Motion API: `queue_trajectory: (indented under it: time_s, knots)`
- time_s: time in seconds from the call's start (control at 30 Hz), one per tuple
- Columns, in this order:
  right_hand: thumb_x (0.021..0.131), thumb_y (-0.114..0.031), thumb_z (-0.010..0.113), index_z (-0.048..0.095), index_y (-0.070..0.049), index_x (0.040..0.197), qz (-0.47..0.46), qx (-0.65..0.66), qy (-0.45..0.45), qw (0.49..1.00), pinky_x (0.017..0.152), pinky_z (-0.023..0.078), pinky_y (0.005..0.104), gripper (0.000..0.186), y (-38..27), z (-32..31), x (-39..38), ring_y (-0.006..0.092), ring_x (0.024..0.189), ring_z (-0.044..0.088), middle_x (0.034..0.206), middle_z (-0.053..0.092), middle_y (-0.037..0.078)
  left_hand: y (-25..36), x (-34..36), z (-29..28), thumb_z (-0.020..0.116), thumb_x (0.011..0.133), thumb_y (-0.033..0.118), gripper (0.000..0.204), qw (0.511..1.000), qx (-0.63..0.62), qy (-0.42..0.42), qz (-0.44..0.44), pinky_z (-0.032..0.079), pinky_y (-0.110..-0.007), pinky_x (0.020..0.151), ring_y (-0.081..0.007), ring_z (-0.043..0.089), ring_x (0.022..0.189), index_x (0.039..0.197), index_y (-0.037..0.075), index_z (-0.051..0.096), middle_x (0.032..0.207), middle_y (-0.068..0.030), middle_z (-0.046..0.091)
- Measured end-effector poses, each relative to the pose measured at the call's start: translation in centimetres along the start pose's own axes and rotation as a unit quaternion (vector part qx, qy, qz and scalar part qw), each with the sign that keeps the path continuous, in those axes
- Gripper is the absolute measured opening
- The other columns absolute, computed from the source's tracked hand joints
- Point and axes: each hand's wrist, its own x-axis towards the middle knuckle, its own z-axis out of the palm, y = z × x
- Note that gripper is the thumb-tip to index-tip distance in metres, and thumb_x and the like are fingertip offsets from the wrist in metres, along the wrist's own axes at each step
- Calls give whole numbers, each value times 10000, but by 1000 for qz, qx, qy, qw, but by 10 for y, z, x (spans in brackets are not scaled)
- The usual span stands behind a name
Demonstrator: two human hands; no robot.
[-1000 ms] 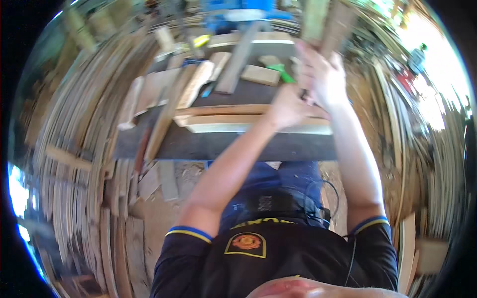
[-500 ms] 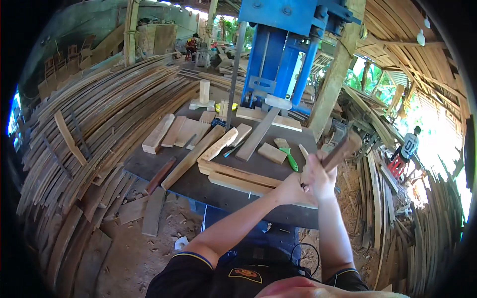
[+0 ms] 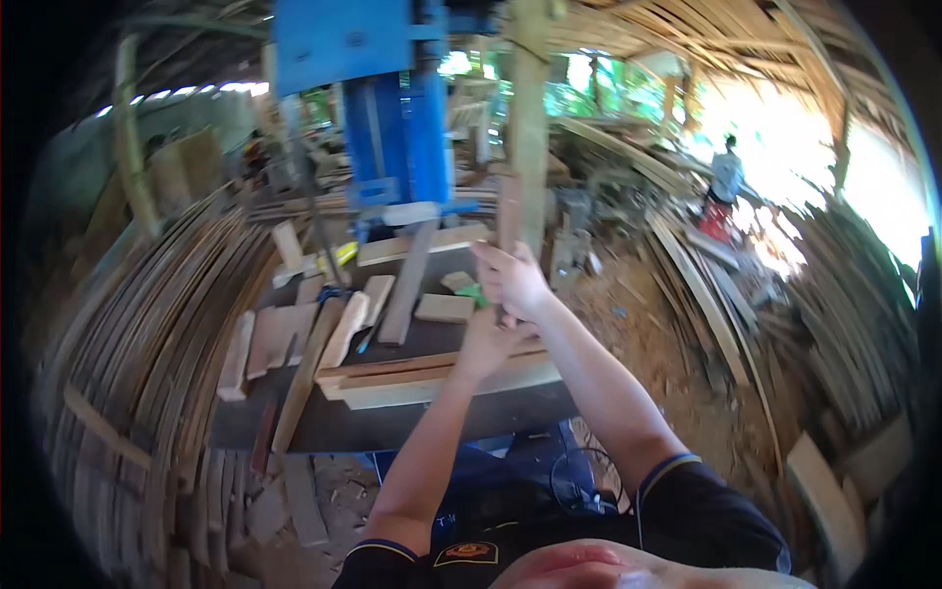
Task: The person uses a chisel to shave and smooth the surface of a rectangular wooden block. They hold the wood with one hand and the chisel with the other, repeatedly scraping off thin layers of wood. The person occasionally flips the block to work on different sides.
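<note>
My right hand is closed around a brown piece of wood, which stands nearly upright above the workbench. Just below it, my left hand is closed at the wood's lower end; the right hand partly hides its fingers. Under my hands, pale planks lie along the near side of the dark workbench. Beyond them are a small wood block and a green-handled brush, partly covered by my hands. A long grey-brown board lies to their left.
Several cut wood pieces cover the bench's left part. A blue machine rises behind it, beside a wooden post. Long boards are stacked left and right. A person is at the far right.
My view has swung right, so the bench appears further left. The piece of wood has gone from slanting right to nearly upright, with both hands still at it.
</note>
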Motion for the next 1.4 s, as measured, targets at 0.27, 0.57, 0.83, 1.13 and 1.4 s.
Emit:
queue_trajectory:
  time_s: [0.27,0.57,0.83,1.13,1.4]
  knots:
    - [943,-215,681,605,-88,787,-21,-34,38,998,378,302,285,215,13,-11,29,85,425,436,537,474,-32,-25,12,-8,704,946,118,182,994,-90,-32,-45,369,-245,484,-61,460,554,972,80,528,683,27,473]
    - [884,-273,695,700,-2,900,-103,-225,-52,968,639,484,361,272,20,25,29,143,657,609,669,620,55,-19,2,-19,712,771,706,633,975,-222,20,3,301,-224,448,-46,442,538,854,108,521,670,55,472]
    - [923,-243,687,638,-59,803,-143,-5,9,990,502,382,276,225,13,-20,0,47,563,489,645,540,-63,-12,5,-12,706,806,675,634,982,-138,-119,-53,302,-235,477,-61,411,532,919,80,520,660,53,446]
    - [961,-139,644,595,-91,796,-202,57,74,975,438,289,262,178,7,-35,-36,37,479,384,594,460,-65,-10,15,-15,213,692,1013,1291,947,-263,-46,-179,384,-353,893,-200,476,1132,1581,78,177,1301,-90,495]
    - [949,-165,645,563,-76,780,-181,55,81,979,443,319,259,207,1,-30,-38,53,499,451,582,496,-38,-42,50,-53,204,851,904,1101,990,100,-41,-90,502,-378,861,-250,600,1100,1582,80,170,1379,-186,517]
